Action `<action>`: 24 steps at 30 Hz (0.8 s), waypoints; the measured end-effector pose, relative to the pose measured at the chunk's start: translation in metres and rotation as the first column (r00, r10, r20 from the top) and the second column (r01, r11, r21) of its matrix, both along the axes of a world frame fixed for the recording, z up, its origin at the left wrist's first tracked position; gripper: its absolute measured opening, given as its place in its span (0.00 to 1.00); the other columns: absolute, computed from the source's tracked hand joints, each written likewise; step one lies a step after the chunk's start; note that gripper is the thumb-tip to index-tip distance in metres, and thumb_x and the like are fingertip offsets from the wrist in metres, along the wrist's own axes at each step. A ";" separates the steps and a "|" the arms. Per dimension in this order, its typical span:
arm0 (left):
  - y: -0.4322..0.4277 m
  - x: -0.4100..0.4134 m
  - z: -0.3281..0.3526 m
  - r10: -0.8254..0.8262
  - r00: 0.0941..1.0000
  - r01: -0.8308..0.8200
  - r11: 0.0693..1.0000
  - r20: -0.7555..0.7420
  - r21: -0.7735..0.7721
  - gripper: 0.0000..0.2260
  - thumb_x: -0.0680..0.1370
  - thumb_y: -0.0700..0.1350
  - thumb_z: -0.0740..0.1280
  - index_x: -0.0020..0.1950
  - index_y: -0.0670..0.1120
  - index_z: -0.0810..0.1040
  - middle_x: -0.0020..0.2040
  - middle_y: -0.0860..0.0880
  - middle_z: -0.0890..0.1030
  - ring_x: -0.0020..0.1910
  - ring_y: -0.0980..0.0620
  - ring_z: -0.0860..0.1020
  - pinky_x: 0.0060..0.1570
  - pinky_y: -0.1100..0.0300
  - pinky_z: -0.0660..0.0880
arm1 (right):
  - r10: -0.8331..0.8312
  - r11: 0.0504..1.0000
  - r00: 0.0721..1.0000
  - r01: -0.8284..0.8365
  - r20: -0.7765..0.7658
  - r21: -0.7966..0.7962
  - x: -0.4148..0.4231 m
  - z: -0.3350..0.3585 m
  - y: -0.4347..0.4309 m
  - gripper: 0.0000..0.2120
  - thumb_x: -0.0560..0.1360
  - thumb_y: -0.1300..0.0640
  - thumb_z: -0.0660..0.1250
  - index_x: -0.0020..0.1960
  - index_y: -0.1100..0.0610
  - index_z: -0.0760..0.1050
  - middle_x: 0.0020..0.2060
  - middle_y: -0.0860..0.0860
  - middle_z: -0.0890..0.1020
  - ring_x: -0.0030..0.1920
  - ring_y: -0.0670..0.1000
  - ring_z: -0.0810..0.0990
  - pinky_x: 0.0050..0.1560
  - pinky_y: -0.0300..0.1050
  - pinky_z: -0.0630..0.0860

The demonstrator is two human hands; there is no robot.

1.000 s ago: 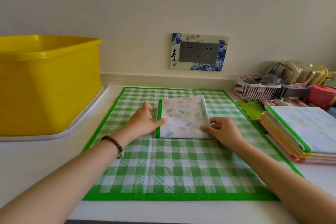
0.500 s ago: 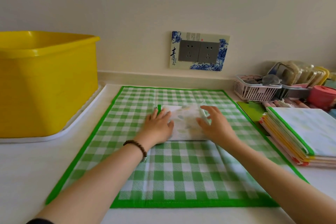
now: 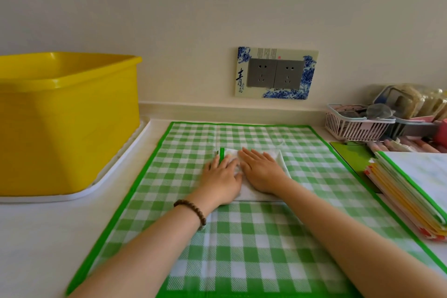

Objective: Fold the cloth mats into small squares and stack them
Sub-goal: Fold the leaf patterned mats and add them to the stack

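Observation:
A small folded white mat with a leaf print and a green edge [image 3: 281,161] lies in the middle of a large green-and-white checked cloth mat [image 3: 242,237] spread on the counter. My left hand [image 3: 221,176] and my right hand [image 3: 262,170] lie side by side on top of it, palms down, fingers straight, pressing it flat. The hands hide most of the folded mat. A stack of folded mats [image 3: 416,191] sits at the right edge of the checked mat.
A yellow plastic tub [image 3: 65,118] stands on a white tray [image 3: 116,176] at the left. A pink wire basket [image 3: 358,126] and other clutter sit at the back right. A double wall socket [image 3: 275,74] is on the wall behind.
Both hands moved from the folded mat's side edges onto its top and now press it flat. The view has shifted closer and lower.

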State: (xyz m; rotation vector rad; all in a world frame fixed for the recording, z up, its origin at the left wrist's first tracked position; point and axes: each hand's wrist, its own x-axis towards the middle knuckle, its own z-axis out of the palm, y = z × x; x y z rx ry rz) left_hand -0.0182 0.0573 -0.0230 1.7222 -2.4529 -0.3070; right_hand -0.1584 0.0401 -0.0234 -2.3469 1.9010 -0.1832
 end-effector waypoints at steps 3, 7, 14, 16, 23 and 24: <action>0.001 0.001 0.001 -0.007 1.000 0.007 1.000 0.017 -0.006 0.24 0.82 0.53 0.45 0.78 0.50 0.49 0.79 0.51 0.46 0.77 0.47 0.43 0.75 0.48 0.45 | -0.011 1.000 1.000 0.011 -0.007 0.027 -0.008 0.000 0.002 0.25 0.82 0.46 0.41 0.77 0.53 0.46 0.77 0.48 0.47 0.76 0.46 0.46 0.75 0.46 0.42; 0.003 0.002 0.002 -0.008 1.000 0.008 1.000 0.005 0.004 0.24 0.82 0.53 0.45 0.79 0.50 0.49 0.79 0.51 0.45 0.77 0.48 0.43 0.75 0.48 0.44 | -0.097 0.995 0.995 0.098 -0.036 0.036 -0.020 0.000 0.007 0.29 0.81 0.42 0.41 0.78 0.55 0.44 0.77 0.50 0.46 0.77 0.47 0.44 0.75 0.45 0.41; 0.014 0.017 0.003 -0.022 1.000 0.023 0.998 -0.018 0.057 0.25 0.83 0.54 0.43 0.78 0.48 0.43 0.79 0.51 0.41 0.77 0.51 0.42 0.75 0.53 0.41 | -0.225 0.973 0.974 0.225 -0.013 0.047 -0.037 0.000 0.012 0.32 0.80 0.39 0.42 0.77 0.56 0.43 0.77 0.50 0.45 0.77 0.48 0.43 0.76 0.46 0.41; 0.019 0.022 0.002 -0.031 0.999 0.032 0.997 -0.020 0.064 0.26 0.83 0.55 0.43 0.78 0.47 0.41 0.78 0.51 0.40 0.77 0.52 0.40 0.74 0.54 0.40 | -0.218 0.974 0.976 0.218 -0.004 0.061 -0.037 0.001 0.012 0.32 0.80 0.39 0.42 0.77 0.56 0.43 0.77 0.50 0.44 0.77 0.48 0.43 0.76 0.47 0.41; 0.023 0.025 -0.001 -0.033 0.999 0.034 0.999 -0.029 0.041 0.25 0.83 0.53 0.42 0.78 0.47 0.41 0.78 0.51 0.40 0.77 0.53 0.41 0.75 0.54 0.40 | -0.205 0.978 0.978 0.204 0.036 0.035 -0.014 0.011 0.022 0.25 0.82 0.50 0.43 0.77 0.57 0.47 0.77 0.52 0.49 0.77 0.49 0.47 0.75 0.51 0.41; 0.023 0.025 -0.002 -0.033 0.999 0.034 0.999 -0.025 0.038 0.25 0.83 0.53 0.42 0.78 0.47 0.42 0.78 0.51 0.40 0.77 0.53 0.41 0.75 0.54 0.40 | -0.169 0.985 0.985 0.167 0.041 0.038 -0.004 0.011 0.025 0.25 0.82 0.51 0.43 0.77 0.58 0.47 0.77 0.52 0.49 0.77 0.49 0.47 0.75 0.51 0.42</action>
